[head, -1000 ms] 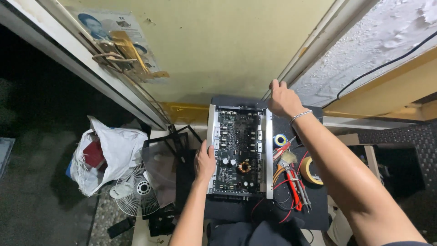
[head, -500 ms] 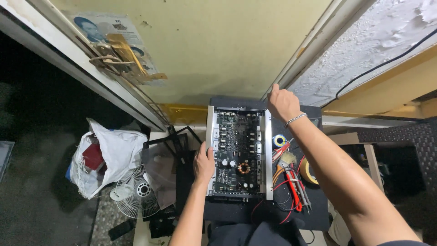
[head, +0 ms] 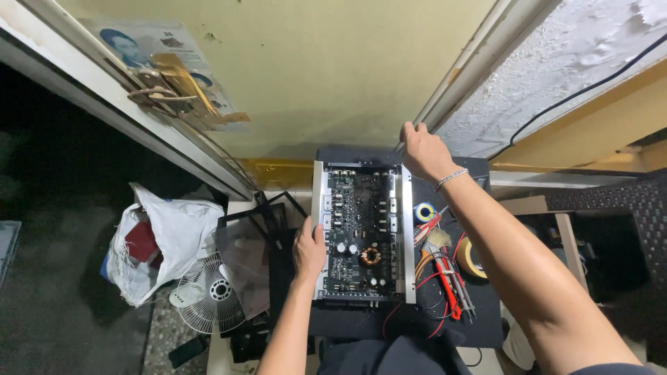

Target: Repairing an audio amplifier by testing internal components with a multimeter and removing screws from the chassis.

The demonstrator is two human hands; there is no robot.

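An opened amplifier chassis (head: 361, 229) with a green circuit board and silver side rails lies on a dark work surface (head: 479, 319). My left hand (head: 309, 251) grips its left rail near the front corner. My right hand (head: 422, 151), with a thin bracelet on the wrist, holds the far right corner of the chassis. A copper toroid coil (head: 370, 256) sits on the board near the front.
Right of the chassis lie a solder spool (head: 424, 212), red-handled tools and test leads (head: 448, 281) and a yellow tape roll (head: 471, 258). On the left floor are a white plastic bag (head: 163, 239) and a small fan (head: 208, 292). A yellow wall rises behind.
Both hands stay on the chassis. The view has shifted slightly; nothing else has visibly moved.
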